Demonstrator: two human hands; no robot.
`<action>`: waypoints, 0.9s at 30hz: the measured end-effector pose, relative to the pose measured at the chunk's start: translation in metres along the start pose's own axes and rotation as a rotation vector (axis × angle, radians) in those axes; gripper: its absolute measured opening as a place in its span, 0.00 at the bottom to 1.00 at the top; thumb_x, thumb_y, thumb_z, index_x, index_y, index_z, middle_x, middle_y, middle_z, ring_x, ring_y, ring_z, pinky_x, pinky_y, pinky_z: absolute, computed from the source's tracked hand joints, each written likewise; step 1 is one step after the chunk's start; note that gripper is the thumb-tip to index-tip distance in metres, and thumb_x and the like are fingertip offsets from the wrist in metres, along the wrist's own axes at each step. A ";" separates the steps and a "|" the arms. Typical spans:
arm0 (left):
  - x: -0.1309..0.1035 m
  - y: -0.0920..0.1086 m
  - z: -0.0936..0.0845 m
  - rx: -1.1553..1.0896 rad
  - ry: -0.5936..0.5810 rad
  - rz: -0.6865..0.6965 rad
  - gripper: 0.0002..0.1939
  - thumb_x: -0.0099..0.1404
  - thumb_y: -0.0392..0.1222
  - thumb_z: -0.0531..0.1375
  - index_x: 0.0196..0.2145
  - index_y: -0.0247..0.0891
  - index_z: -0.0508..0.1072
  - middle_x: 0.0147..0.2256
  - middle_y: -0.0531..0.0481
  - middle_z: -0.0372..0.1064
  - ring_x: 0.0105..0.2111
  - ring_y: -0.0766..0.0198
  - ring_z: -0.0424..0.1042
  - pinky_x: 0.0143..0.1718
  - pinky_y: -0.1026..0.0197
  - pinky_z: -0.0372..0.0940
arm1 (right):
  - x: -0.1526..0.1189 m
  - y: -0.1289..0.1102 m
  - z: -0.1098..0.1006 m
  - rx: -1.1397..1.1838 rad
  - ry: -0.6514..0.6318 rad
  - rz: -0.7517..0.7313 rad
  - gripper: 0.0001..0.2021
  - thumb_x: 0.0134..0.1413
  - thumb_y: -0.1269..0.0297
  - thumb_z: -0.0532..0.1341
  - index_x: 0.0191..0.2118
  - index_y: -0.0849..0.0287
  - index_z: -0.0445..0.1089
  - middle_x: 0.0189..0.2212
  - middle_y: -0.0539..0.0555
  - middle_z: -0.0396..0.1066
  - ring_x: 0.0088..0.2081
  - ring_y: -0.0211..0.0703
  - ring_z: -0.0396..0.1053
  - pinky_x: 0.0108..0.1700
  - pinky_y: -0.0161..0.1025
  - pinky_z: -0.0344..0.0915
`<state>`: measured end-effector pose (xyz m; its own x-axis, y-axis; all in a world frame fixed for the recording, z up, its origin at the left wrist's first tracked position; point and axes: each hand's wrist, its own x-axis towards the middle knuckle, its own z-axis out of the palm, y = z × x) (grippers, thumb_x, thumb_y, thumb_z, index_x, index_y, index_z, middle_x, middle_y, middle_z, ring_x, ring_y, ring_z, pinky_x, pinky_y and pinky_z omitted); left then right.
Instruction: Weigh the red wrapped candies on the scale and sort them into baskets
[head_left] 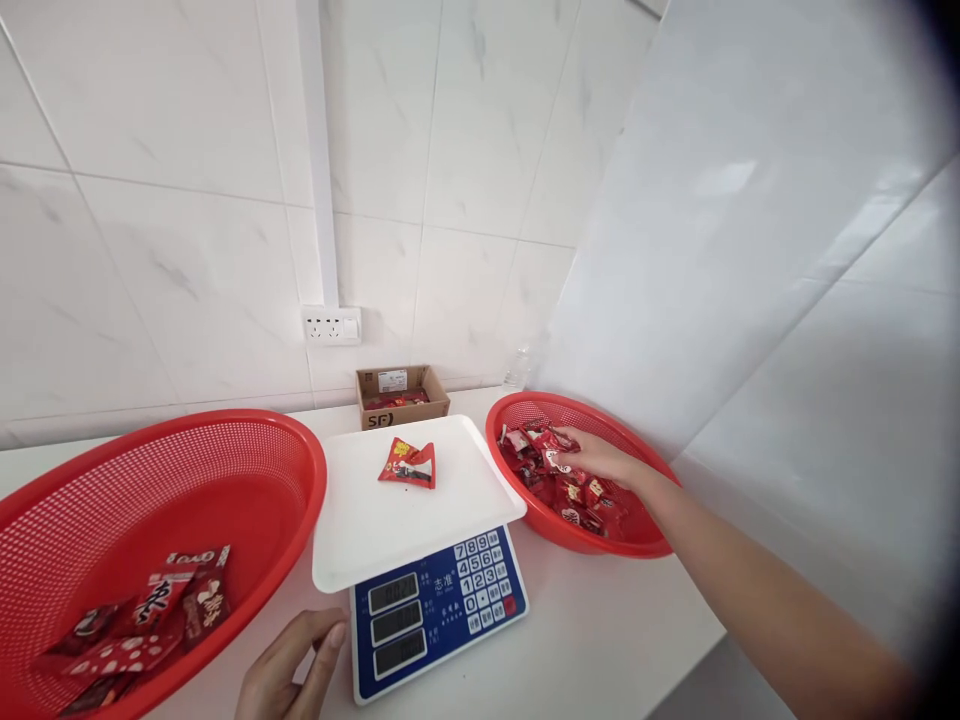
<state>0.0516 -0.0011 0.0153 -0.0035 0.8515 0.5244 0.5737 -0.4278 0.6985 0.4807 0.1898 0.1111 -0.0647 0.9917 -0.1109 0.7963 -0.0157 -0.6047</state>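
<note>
My right hand [600, 458] reaches into the right red basket [645, 545], its fingertips on a red packet [556, 452] among several small red packets. On the white tray [360, 540] of the blue scale [442, 630] lies a single red packet [409, 465]. Just left of the scale, my left hand [296, 665] is near the tray's front corner, thumb and forefinger curled close together; whether anything is between them cannot be made out. The left red basket [292, 450] holds several red and dark packets [157, 610].
Behind the tray stands an open cardboard box [401, 412] with red packets inside. A clear plastic object [516, 368] is near the wall behind the right basket. A wall socket [331, 326] sits above the white table [585, 620]. Tiled walls enclose the back and right.
</note>
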 end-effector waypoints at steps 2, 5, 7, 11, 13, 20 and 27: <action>-0.001 0.001 0.000 -0.008 0.002 -0.012 0.09 0.63 0.47 0.57 0.33 0.41 0.74 0.29 0.51 0.76 0.28 0.65 0.76 0.26 0.73 0.68 | 0.001 -0.001 0.000 -0.009 0.018 -0.006 0.31 0.44 0.57 0.65 0.57 0.56 0.63 0.56 0.58 0.65 0.56 0.55 0.62 0.56 0.47 0.59; -0.001 0.004 -0.001 -0.020 -0.001 -0.013 0.07 0.63 0.45 0.58 0.32 0.41 0.74 0.29 0.51 0.76 0.28 0.65 0.76 0.26 0.73 0.68 | 0.002 -0.005 -0.001 -0.021 0.019 -0.007 0.27 0.43 0.55 0.66 0.51 0.57 0.68 0.52 0.58 0.69 0.52 0.55 0.66 0.53 0.45 0.62; 0.000 0.006 -0.001 -0.039 0.006 -0.015 0.07 0.63 0.44 0.58 0.32 0.41 0.74 0.28 0.51 0.75 0.27 0.66 0.76 0.26 0.73 0.68 | 0.002 -0.009 -0.001 -0.052 0.043 -0.001 0.23 0.45 0.54 0.64 0.48 0.57 0.71 0.49 0.57 0.71 0.50 0.54 0.68 0.51 0.44 0.64; 0.002 0.012 -0.001 -0.083 0.021 -0.026 0.07 0.64 0.43 0.57 0.33 0.40 0.74 0.28 0.50 0.75 0.27 0.66 0.75 0.28 0.72 0.68 | 0.002 -0.019 0.000 -0.114 0.098 -0.019 0.16 0.51 0.54 0.58 0.43 0.56 0.73 0.45 0.56 0.74 0.47 0.52 0.70 0.48 0.43 0.65; 0.003 0.014 -0.001 -0.098 0.017 -0.027 0.07 0.64 0.42 0.56 0.33 0.40 0.74 0.28 0.51 0.75 0.28 0.66 0.75 0.29 0.71 0.68 | 0.004 -0.021 0.001 -0.140 0.118 -0.034 0.15 0.52 0.56 0.57 0.40 0.56 0.73 0.43 0.56 0.75 0.45 0.51 0.71 0.46 0.43 0.65; 0.001 0.015 0.000 -0.121 -0.005 -0.074 0.09 0.65 0.42 0.55 0.32 0.39 0.73 0.28 0.51 0.74 0.27 0.67 0.73 0.28 0.70 0.67 | 0.010 -0.043 0.007 -0.197 0.280 -0.034 0.15 0.52 0.54 0.55 0.40 0.57 0.71 0.39 0.59 0.75 0.42 0.56 0.71 0.43 0.47 0.65; 0.000 0.012 0.001 -0.141 0.011 -0.087 0.09 0.66 0.42 0.54 0.32 0.39 0.72 0.28 0.51 0.73 0.27 0.66 0.72 0.30 0.68 0.66 | -0.021 -0.116 0.040 0.081 -0.089 -0.147 0.18 0.53 0.47 0.55 0.39 0.57 0.69 0.34 0.55 0.75 0.35 0.45 0.71 0.32 0.38 0.65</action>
<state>0.0594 -0.0066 0.0234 -0.0578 0.8842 0.4635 0.4498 -0.3914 0.8028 0.3661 0.1655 0.1518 -0.2324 0.9690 -0.0837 0.7238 0.1148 -0.6804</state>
